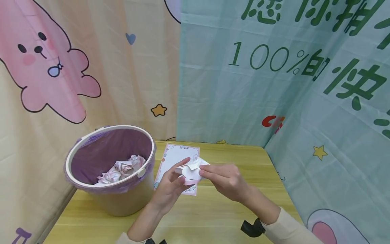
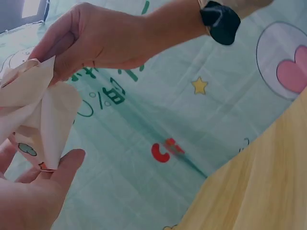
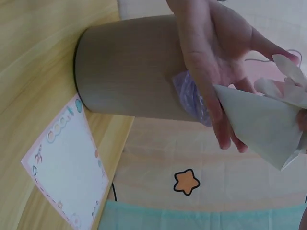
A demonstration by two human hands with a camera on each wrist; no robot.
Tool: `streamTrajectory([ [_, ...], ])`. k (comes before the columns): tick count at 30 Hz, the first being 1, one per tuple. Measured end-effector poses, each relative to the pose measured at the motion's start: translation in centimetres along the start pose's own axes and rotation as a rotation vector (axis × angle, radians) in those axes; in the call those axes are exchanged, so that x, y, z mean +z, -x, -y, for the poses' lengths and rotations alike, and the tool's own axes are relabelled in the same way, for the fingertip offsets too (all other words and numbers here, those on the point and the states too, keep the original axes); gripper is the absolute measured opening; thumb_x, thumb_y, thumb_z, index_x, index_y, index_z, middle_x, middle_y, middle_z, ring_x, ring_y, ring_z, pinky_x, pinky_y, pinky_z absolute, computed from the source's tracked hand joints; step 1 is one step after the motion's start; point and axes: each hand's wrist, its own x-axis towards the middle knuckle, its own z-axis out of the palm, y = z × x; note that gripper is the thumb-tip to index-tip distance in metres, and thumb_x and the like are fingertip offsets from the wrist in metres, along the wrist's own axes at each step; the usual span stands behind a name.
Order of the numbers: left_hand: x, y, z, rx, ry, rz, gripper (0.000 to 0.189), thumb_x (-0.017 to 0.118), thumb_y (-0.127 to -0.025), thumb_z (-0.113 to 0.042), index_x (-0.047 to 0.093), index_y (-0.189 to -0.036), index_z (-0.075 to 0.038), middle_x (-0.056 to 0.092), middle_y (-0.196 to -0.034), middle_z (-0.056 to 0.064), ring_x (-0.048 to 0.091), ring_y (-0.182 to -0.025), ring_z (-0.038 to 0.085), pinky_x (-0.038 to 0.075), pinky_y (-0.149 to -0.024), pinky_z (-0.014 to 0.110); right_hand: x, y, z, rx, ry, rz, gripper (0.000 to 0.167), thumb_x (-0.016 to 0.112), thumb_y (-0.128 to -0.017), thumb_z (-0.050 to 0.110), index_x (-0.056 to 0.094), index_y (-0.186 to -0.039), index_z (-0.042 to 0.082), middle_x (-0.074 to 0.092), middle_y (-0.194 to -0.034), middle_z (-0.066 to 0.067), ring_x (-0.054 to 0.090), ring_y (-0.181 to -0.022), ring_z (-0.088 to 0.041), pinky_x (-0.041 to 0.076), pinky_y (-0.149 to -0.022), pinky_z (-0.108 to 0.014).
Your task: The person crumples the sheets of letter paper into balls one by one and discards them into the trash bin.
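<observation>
A person's left hand (image 1: pixel 169 189) has its fingers bent round the left and lower part of a creased sheet of paper (image 1: pixel 191 174), while the right hand (image 1: pixel 226 179) pinches its right corner, both above the table (image 1: pixel 231 217); the paper hides some fingertips and runs off the left-wrist view. Below, they partly cover a flat bordered sheet (image 1: pixel 176 157). The wastebasket's (image 1: pixel 128 201) near rim, at left, hides the bottom of the crumpled paper (image 1: pixel 122 169), its piece count unclear.

Cream sleeves (image 1: pixel 290 227), black wrist straps (image 1: pixel 253 228)
</observation>
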Motion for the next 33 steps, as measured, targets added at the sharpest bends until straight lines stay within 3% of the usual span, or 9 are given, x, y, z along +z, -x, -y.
streamTrajectory([
  [6, 0.3, 0.5, 0.7, -0.024, 0.161, -0.098, 0.046, 0.071, -0.099, -0.01, 0.055, -0.141, 0.003, 0.054, -0.14, 0.009, 0.062, -0.116, 0.018, 0.052, -0.102, 0.032, 0.4, 0.2, 0.3, -0.089, 0.026, 0.032, 0.022, 0.057, -0.104, -0.001, 0.079, -0.104, 0.0, 0.077, -0.1, -0.014, 0.076, -0.084, -0.02, 0.061, -0.067, -0.027],
  [10, 0.5, 0.6, 0.2, -0.038, 0.126, -0.15, 0.057, 0.07, -0.099, -0.01, 0.044, -0.144, 0.012, 0.051, -0.141, 0.011, 0.062, -0.116, 0.018, 0.053, -0.099, 0.028, 0.4, 0.3, 0.3, -0.125, 0.001, 0.115, 0.022, 0.056, -0.105, 0.0, 0.078, -0.107, -0.001, 0.077, -0.102, -0.013, 0.076, -0.088, -0.019, 0.061, -0.072, -0.027],
  [14, 0.4, 0.3, 0.1, -0.05, 0.067, -0.238, 0.028, 0.065, -0.098, 0.004, 0.067, -0.125, 0.003, 0.055, -0.136, 0.008, 0.063, -0.111, 0.017, 0.056, -0.093, 0.028, 0.3, 0.1, 0.4, -0.136, -0.038, 0.238, 0.022, 0.056, -0.105, 0.0, 0.077, -0.112, 0.0, 0.077, -0.107, -0.01, 0.075, -0.094, -0.018, 0.059, -0.08, -0.025],
  [17, 0.2, 0.0, 0.3, -0.051, 0.036, -0.277, 0.031, 0.06, -0.096, 0.012, 0.079, -0.104, -0.01, 0.062, -0.124, 0.007, 0.065, -0.104, 0.015, 0.057, -0.089, 0.027, 0.4, 0.2, 0.5, -0.089, -0.063, 0.316, 0.021, 0.059, -0.103, -0.002, 0.078, -0.112, 0.001, 0.076, -0.11, -0.01, 0.075, -0.094, -0.017, 0.058, -0.081, -0.024],
  [20, 0.0, -0.3, 0.6, -0.044, -0.025, -0.295, 0.038, 0.059, -0.095, 0.016, 0.081, -0.094, -0.015, 0.068, -0.106, 0.005, 0.067, -0.095, 0.013, 0.058, -0.082, 0.024, 0.6, 0.2, 0.5, -0.021, -0.088, 0.374, 0.022, 0.069, -0.094, -0.006, 0.08, -0.11, 0.004, 0.076, -0.11, -0.009, 0.075, -0.089, -0.016, 0.058, -0.076, -0.02],
  [25, -0.2, -0.9, 0.7, -0.023, -0.18, -0.373, 0.021, 0.066, -0.091, 0.016, 0.079, -0.087, 0.0, 0.072, -0.087, 0.004, 0.066, -0.082, 0.01, 0.056, -0.067, 0.019, 1.2, 0.1, 0.0, 0.126, -0.219, 0.399, 0.035, 0.08, -0.077, -0.017, 0.08, -0.105, 0.004, 0.077, -0.104, -0.01, 0.075, -0.09, -0.016, 0.057, -0.073, -0.017],
  [28, -0.8, -1.3, 0.7, -0.017, -0.254, -0.347, 0.008, 0.067, -0.091, 0.015, 0.07, -0.096, 0.02, 0.073, -0.086, 0.004, 0.067, -0.078, 0.009, 0.057, -0.064, 0.02, 1.4, 0.3, -0.4, 0.238, -0.308, 0.38, 0.034, 0.082, -0.076, -0.017, 0.08, -0.103, 0.004, 0.078, -0.101, -0.009, 0.075, -0.094, -0.016, 0.057, -0.078, -0.018],
  [30, -1.5, -1.4, 0.8, -0.019, -0.26, -0.289, 0.01, 0.065, -0.093, 0.013, 0.073, -0.099, 0.016, 0.073, -0.088, 0.003, 0.067, -0.079, 0.01, 0.058, -0.066, 0.021, 1.6, 0.7, -0.5, 0.282, -0.31, 0.337, 0.036, 0.086, -0.074, -0.013, 0.078, -0.104, 0.003, 0.078, -0.101, -0.009, 0.075, -0.094, -0.017, 0.058, -0.081, -0.021],
  [33, -2.3, -1.3, 0.8, -0.018, -0.25, -0.179, 0.022, 0.064, -0.096, 0.01, 0.081, -0.103, -0.002, 0.072, -0.102, 0.002, 0.067, -0.09, 0.011, 0.059, -0.072, 0.023, 1.5, 1.2, -0.6, 0.351, -0.245, 0.282, 0.052, 0.095, -0.068, -0.004, 0.075, -0.116, 0.002, 0.074, -0.115, -0.011, 0.07, -0.106, -0.024, 0.06, -0.086, -0.031],
])
